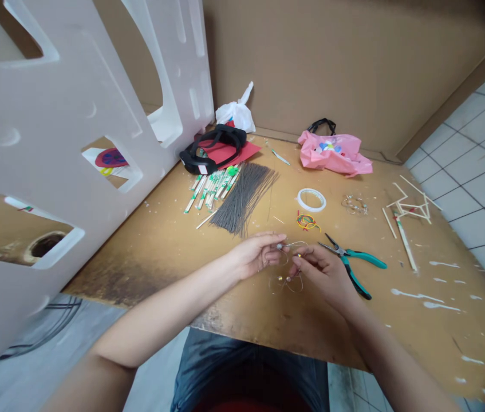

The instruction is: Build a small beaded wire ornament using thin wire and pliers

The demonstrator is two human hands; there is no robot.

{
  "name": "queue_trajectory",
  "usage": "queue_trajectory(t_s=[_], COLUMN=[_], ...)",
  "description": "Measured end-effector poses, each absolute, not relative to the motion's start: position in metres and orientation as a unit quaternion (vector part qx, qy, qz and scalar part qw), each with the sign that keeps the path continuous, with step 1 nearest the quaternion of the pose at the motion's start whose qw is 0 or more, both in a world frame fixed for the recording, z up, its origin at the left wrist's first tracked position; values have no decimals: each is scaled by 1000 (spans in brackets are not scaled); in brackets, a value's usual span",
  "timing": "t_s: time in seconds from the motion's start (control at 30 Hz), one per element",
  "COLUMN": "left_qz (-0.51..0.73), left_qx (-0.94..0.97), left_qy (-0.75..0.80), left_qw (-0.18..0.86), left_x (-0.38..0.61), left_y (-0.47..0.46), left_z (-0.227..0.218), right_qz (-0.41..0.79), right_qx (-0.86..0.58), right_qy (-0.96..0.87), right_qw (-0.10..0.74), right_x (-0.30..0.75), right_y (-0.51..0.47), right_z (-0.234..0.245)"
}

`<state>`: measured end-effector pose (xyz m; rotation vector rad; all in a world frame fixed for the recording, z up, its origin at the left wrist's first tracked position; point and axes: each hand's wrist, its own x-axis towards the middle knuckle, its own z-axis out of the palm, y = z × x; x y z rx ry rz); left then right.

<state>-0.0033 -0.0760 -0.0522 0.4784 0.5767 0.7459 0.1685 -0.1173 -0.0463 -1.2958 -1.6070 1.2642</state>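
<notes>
Both my hands meet over the middle of the brown board [148, 252]. My left hand [259, 252] pinches a thin wire piece [287, 277] strung with small beads near its top end. My right hand [322, 269] is closed on the same wire from the right, fingers curled around it. Loops of the wire hang below the fingers and rest near the board. Teal-handled pliers [354, 263] lie just right of my right hand, untouched.
A bundle of dark thin wires [244, 197] and paper-wrapped sticks [212, 189] lie behind my hands. Also here: a tape roll [311, 199], coloured rubber bands [306, 222], a pink bag [334, 153], a wooden stick frame [409, 209], and white foam panels [53, 143] on the left.
</notes>
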Motion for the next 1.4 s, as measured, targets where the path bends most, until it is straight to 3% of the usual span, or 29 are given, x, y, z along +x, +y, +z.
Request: queue_trajectory(t_s=[0.57,0.93,1.2,1.4], left_qz=[396,369,371,384], left_qx=[501,549,748,774], left_qy=[352,352,359,383], left_qw=[685,662,417,327], left_x=[-4,-7,-10,-11], left_y=[-78,-78,-79,-81], left_z=[-53,-52,-46,-49], right_qz=[478,467,440,441], right_qx=[-518,-531,-547,-546], right_qy=[-601,-617,-634,-642], right_qw=[375,346,324,310], right_x=[175,176,177,177], right_y=[-117,-120,-118,-119], right_z=[-60,-59,-63,-64])
